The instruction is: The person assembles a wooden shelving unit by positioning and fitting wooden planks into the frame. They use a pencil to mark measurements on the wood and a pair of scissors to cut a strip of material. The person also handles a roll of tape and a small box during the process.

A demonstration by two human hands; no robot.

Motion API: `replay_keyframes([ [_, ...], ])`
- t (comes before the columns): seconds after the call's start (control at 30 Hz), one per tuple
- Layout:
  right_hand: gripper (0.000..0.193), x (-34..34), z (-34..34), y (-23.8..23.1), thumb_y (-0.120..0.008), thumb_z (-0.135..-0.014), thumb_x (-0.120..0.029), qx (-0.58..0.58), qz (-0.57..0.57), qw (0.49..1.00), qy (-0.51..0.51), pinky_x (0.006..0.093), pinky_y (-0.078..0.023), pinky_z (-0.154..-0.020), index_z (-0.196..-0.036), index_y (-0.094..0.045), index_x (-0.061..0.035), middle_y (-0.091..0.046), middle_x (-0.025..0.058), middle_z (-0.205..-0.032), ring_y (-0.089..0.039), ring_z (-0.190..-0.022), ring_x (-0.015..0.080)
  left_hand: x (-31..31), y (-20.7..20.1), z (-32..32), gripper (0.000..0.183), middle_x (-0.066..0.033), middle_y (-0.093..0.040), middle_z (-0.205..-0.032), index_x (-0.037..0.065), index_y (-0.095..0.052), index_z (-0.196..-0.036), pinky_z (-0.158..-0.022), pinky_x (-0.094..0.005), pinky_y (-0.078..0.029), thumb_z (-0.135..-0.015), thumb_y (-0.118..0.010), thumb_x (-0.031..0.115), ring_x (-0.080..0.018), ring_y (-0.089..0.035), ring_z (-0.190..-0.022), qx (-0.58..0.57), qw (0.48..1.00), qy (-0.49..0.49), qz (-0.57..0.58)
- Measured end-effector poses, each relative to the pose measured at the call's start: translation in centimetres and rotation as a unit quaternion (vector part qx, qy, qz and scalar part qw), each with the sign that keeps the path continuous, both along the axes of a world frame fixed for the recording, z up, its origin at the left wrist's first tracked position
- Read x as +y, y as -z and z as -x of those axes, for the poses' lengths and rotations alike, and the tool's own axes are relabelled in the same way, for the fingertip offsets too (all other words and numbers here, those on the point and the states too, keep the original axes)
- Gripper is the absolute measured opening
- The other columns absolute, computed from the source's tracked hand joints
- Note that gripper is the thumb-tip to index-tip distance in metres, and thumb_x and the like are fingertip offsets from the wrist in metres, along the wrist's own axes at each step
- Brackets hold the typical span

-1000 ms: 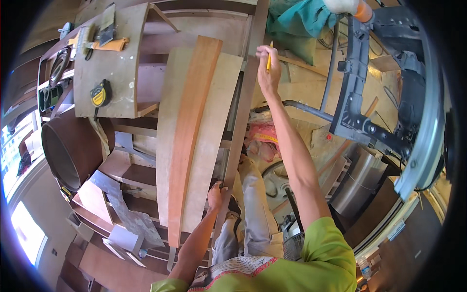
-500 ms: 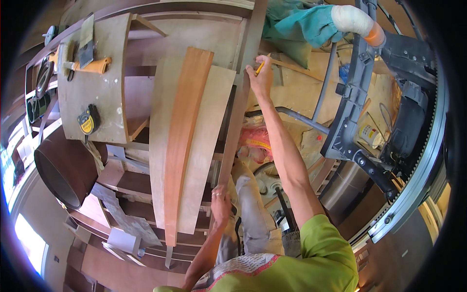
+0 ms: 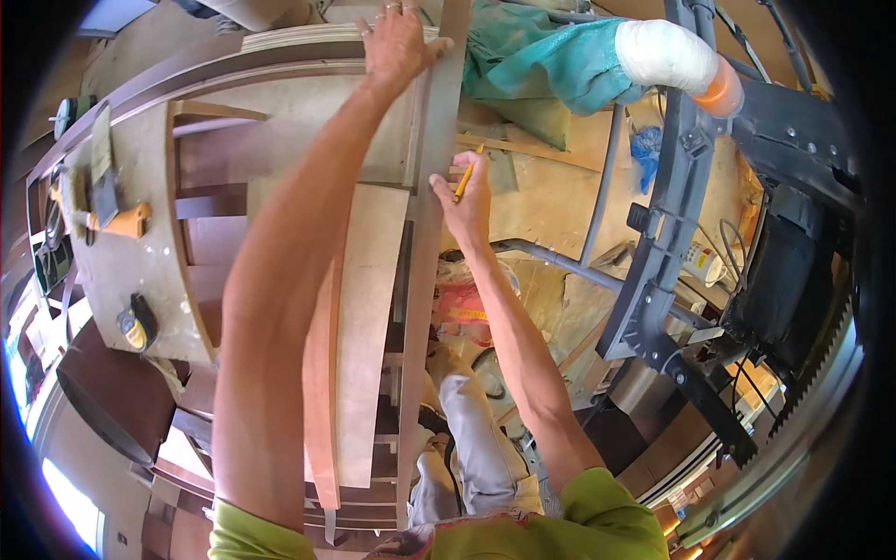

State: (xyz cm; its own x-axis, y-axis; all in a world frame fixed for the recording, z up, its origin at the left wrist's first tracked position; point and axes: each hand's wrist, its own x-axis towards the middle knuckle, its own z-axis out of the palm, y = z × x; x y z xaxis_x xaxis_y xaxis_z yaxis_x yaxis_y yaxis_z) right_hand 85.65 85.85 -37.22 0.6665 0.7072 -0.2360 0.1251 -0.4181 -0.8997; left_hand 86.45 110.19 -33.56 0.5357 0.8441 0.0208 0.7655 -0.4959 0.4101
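A long grey wooden strip [image 3: 425, 280] runs up the middle of the view, lying beside a pale board [image 3: 366, 327] and a reddish plank [image 3: 322, 411]. My left hand [image 3: 397, 42] is stretched far forward and rests on the strip's far end, fingers curled over its edge. My right hand [image 3: 467, 201] holds a yellow pencil [image 3: 463, 177] with its tip against the strip's right edge, about midway along.
A workbench panel [image 3: 121, 271] at left carries a yellow tape measure [image 3: 138, 325], an orange-handled tool [image 3: 117, 222] and a square. A green dust bag [image 3: 551, 65] with a white hose and a dark machine frame [image 3: 672, 233] stand at right. Sawdust covers the floor.
My left hand left the near end of the strip and reached to its far end. My right hand with the pencil came back toward me along the strip's edge.
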Motion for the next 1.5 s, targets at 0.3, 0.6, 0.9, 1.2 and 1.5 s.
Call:
replay_keyframes([
  [0.3,0.039,0.2,-0.4,-0.1,-0.066,-0.085,-0.006,0.028,0.02,0.999,0.033,0.0287,-0.051,-0.068,-0.115,-0.042,-0.0061,-0.057,0.0098,-0.105,-0.06,-0.082,0.0153,1.5,2.7,-1.6,0.073,-0.0177,-0.057,-0.122,0.004,-0.05,-0.126,-0.109,-0.0569,-0.02,-0.07,-0.077,0.044,-0.0331,-0.047,-0.121,0.027,0.997,-0.015,0.066],
  [0.6,0.042,10.1,-11.4,-2.3,-0.042,-0.099,-0.032,0.025,-0.154,0.988,0.004,0.0213,-0.042,-0.062,-0.129,-0.052,-0.0039,-0.054,-0.0005,-0.08,-0.049,-0.068,0.0078,2.2,1.9,-2.1,0.074,-0.0162,-0.058,-0.123,0.007,-0.051,-0.126,-0.113,-0.0514,-0.015,-0.068,-0.079,0.042,-0.0302,-0.044,-0.126,0.06,0.989,-0.04,0.13],
  [0.9,0.024,18.3,-17.4,8.0,-0.052,-0.096,-0.027,0.352,-0.21,0.905,0.114,0.0262,-0.048,-0.066,-0.099,-0.055,-0.004,-0.063,0.0095,-0.091,-0.06,-0.073,0.0137,2.4,3.4,-2.1,0.077,-0.01,-0.061,-0.12,0.011,-0.053,-0.125,-0.113,-0.0535,-0.012,-0.063,-0.079,0.048,-0.026,-0.046,-0.123,0.063,0.989,-0.037,0.126],
  [1.2,0.024,20.0,-16.5,9.2,-0.054,-0.096,-0.03,0.455,-0.166,0.869,0.1,0.0248,-0.039,-0.051,-0.09,-0.058,-0.0074,-0.053,-0.0015,-0.069,-0.047,-0.058,0.0092,2.9,4.7,-2.6,0.079,-0.0092,-0.064,-0.111,0.011,-0.054,-0.123,-0.113,-0.0541,-0.004,-0.059,-0.082,0.049,-0.0275,-0.044,-0.124,0.062,0.987,-0.044,0.142],
  [1.5,0.028,19.9,-16.9,8.7,-0.052,-0.096,-0.032,0.443,-0.126,0.886,0.051,0.0282,-0.047,-0.067,-0.1,-0.057,-0.0048,-0.057,0.0026,-0.086,-0.052,-0.073,0.0125,2.1,4.8,-2.1,0.049,-0.0071,-0.058,-0.118,0.027,-0.065,-0.106,-0.111,-0.0589,-0.003,-0.061,-0.082,0.04,-0.03,-0.045,-0.12,-0.005,0.995,-0.026,0.098],
])
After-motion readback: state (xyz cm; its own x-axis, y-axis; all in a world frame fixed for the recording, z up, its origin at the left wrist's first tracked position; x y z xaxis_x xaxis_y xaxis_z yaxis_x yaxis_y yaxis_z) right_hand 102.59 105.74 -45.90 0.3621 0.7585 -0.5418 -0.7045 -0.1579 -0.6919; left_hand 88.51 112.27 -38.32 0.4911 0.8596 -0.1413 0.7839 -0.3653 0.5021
